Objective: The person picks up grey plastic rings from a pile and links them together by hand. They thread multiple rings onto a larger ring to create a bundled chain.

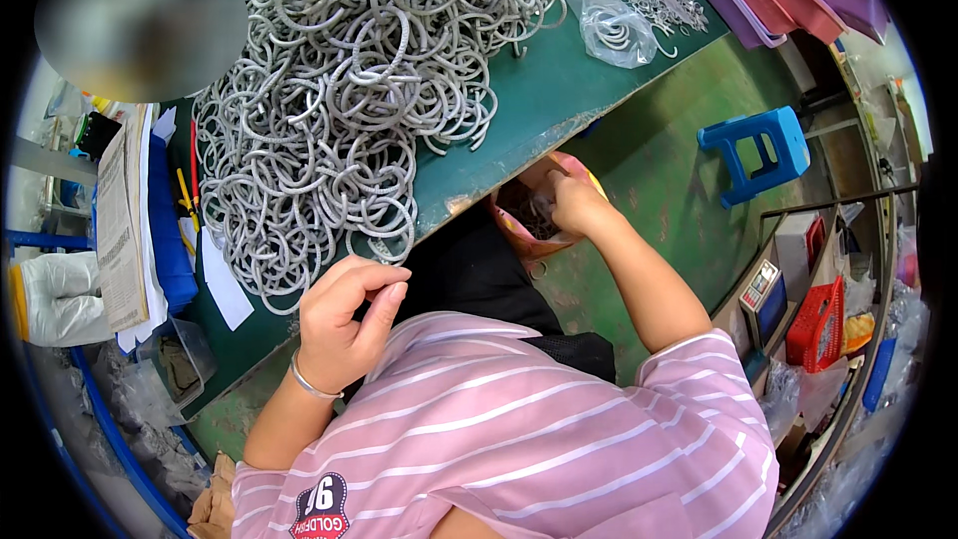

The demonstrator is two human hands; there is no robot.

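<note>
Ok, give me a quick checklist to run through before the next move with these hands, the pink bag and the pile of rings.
1. Right hand reaches the pink bag: ok, its fingers are inside the bag's mouth.
2. Right hand has hold of something: cannot tell, the fingertips are hidden in the bag.
3. Left hand is free: cannot tell, thumb and fingers are pinched together, and anything between them is too small to see.
4. Grey rings within reach: ok, the pile lies on the green table just beyond the left hand.
5. Bag stays open: ok, its mouth gapes below the table edge.
</note>
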